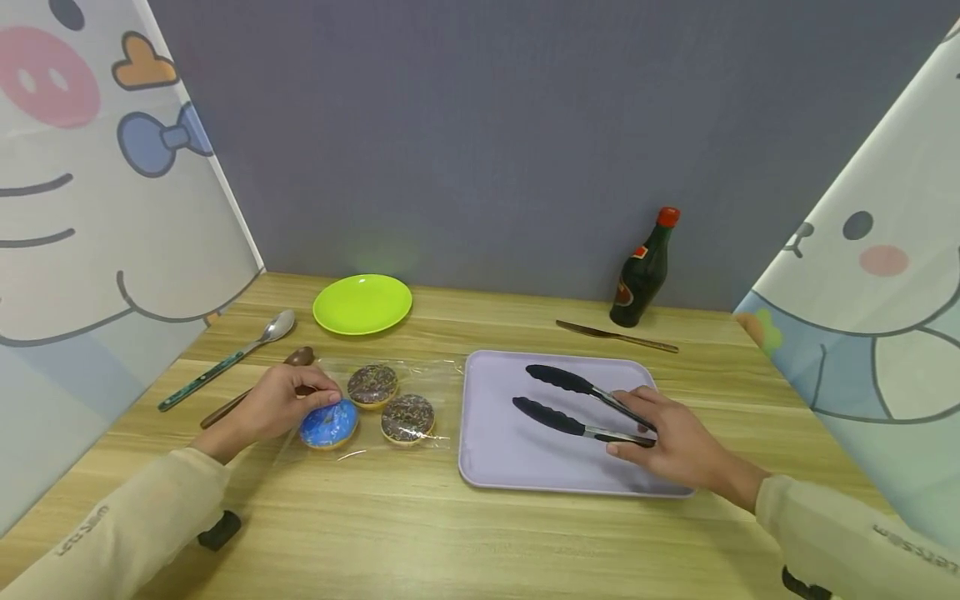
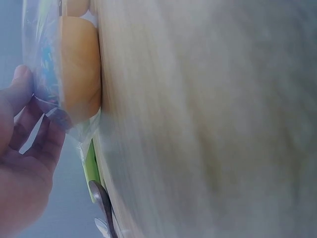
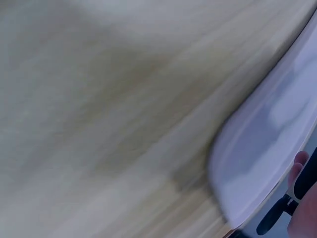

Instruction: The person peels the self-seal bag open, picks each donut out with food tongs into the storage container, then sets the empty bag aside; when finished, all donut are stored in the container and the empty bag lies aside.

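Note:
At the left, a clear plastic bag (image 1: 448, 398) lies on the table with a blue sprinkled donut (image 1: 328, 427) and two chocolate sprinkled donuts (image 1: 408, 419) inside. My left hand (image 1: 279, 402) pinches the bag's left part, with the thumb and fingers right at the blue donut. The left wrist view shows the donut's tan side (image 2: 80, 69) through the film. Black-tipped kitchen tongs (image 1: 558, 377) spread apart above a lilac tray (image 1: 483, 462). My right hand (image 1: 678, 437) grips their metal arms from the right, thumb below and fingers above.
Beside the left hand lie a brown spoon (image 1: 300, 357) and a green-handled spoon (image 1: 225, 367). A lime-green plate (image 1: 363, 305) sits at the back left. At the back right are a knife (image 1: 618, 336) and a dark bottle (image 1: 643, 275) with a red cap.

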The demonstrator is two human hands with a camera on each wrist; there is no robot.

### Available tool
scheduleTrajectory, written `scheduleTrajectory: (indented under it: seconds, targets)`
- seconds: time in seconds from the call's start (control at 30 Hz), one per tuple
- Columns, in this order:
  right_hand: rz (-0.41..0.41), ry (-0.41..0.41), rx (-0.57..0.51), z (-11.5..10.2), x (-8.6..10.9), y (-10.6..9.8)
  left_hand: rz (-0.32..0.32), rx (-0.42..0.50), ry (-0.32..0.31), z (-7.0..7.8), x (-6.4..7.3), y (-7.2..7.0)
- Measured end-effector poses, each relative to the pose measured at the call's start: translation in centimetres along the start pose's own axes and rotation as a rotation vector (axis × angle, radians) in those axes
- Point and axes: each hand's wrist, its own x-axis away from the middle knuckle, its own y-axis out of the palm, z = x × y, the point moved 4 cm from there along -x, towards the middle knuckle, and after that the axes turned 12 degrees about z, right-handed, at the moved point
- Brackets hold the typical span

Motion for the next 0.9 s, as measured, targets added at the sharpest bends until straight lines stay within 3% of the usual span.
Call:
scheduleTrajectory:
  seconds: [0.23, 0.47, 0.9]
  targets:
    - [-0.043, -0.081, -0.05, -2.2, -2.7, 1.5, 0.003, -0.004, 0.008, 0.1, 0.0, 0.1]
    - [-0.112, -0.089, -0.074, -3.9, -4.8, 2.7, -0.002, 0.004, 0.003, 0.0, -0.1, 0.0]
    - [-0.252, -0.119, 0.045, -5.8, -7.7, 3.6, 0.005, 0.017, 0.015, -0.2, -0.1, 0.0]
